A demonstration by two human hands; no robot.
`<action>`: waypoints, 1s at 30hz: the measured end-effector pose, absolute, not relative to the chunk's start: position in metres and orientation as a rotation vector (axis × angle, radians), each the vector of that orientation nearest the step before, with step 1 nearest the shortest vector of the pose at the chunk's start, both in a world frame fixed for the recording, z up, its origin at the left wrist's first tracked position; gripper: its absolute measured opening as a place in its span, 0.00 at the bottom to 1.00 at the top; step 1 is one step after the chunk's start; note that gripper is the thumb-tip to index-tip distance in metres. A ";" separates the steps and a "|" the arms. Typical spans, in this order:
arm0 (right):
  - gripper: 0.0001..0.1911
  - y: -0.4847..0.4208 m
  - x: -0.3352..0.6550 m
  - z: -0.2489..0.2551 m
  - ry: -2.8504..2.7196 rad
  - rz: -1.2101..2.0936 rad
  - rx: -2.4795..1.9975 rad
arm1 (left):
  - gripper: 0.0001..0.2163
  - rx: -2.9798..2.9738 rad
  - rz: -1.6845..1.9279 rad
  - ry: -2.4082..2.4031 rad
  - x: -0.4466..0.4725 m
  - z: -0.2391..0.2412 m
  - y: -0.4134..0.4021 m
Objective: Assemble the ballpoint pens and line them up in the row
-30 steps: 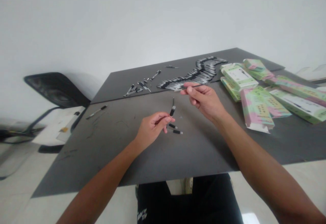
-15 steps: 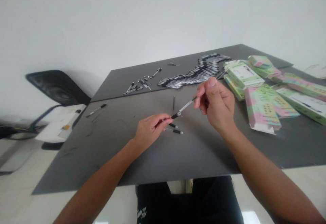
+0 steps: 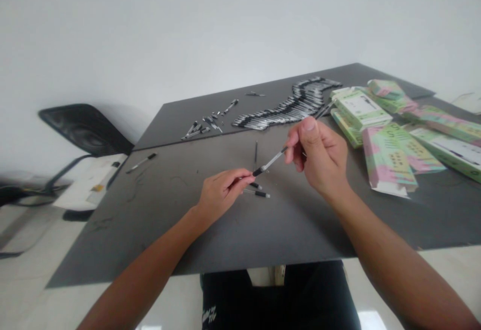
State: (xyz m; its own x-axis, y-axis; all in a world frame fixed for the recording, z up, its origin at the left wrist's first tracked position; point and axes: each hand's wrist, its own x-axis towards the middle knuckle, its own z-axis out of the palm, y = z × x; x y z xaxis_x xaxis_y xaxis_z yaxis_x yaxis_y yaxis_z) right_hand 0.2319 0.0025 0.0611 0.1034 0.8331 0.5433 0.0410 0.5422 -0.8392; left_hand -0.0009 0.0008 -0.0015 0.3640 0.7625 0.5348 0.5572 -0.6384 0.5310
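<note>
Both my hands hold one thin pen (image 3: 269,162) above the dark grey table (image 3: 158,230). My left hand (image 3: 221,192) pinches the black grip end. At the other end, my right hand (image 3: 319,157) is closed on the clear barrel, and the pen tilts up toward it. Two pen parts (image 3: 258,191) with black grips lie on the table just under my left fingers. A thin dark refill (image 3: 256,149) lies beyond them.
A long row of several finished pens (image 3: 289,107) runs across the far table. Loose pen pieces (image 3: 205,127) lie left of it, and a single pen (image 3: 142,162) at the left edge. Green and pink boxes (image 3: 387,157) are piled on the right. A black chair (image 3: 82,129) stands left.
My right hand came down from the pen row with the barrel and joined it to the grip piece in my left hand. Since half a second ago the hands have barely moved.
</note>
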 end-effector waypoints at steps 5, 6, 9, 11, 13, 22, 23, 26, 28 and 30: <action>0.28 0.003 0.232 0.062 -1.381 0.669 -0.847 | 0.12 2.344 1.131 1.186 -0.001 -0.002 0.000; 0.28 0.003 0.232 0.061 -1.387 0.666 -0.849 | 0.12 2.336 1.124 1.189 -0.001 -0.002 0.000; 0.27 0.002 0.233 0.060 -1.429 0.631 -0.871 | 0.10 2.296 1.107 1.209 0.000 -0.002 -0.001; 0.27 0.001 0.233 0.060 -1.511 0.580 -0.887 | 0.08 2.256 1.100 1.228 0.002 -0.002 -0.001; 0.26 0.001 0.233 0.059 -1.651 0.544 -0.872 | 0.07 2.205 1.096 1.244 0.003 -0.001 -0.002; 0.28 0.022 0.246 0.046 -1.588 0.644 -0.870 | 0.08 1.913 1.257 1.254 0.005 -0.002 0.002; 0.30 0.026 0.249 0.045 -1.516 0.628 -0.886 | 0.09 1.876 1.294 1.253 0.005 -0.003 0.004; 0.35 0.040 0.259 0.042 -1.338 0.546 -0.961 | 0.11 1.757 1.420 1.256 0.003 -0.002 0.014; 0.37 0.048 0.265 0.040 -1.273 0.485 -1.015 | 0.11 1.676 1.509 1.266 -0.001 0.000 0.021; 0.37 0.055 0.271 0.036 -1.272 0.425 -1.090 | 0.11 1.600 1.590 1.281 -0.008 0.004 0.030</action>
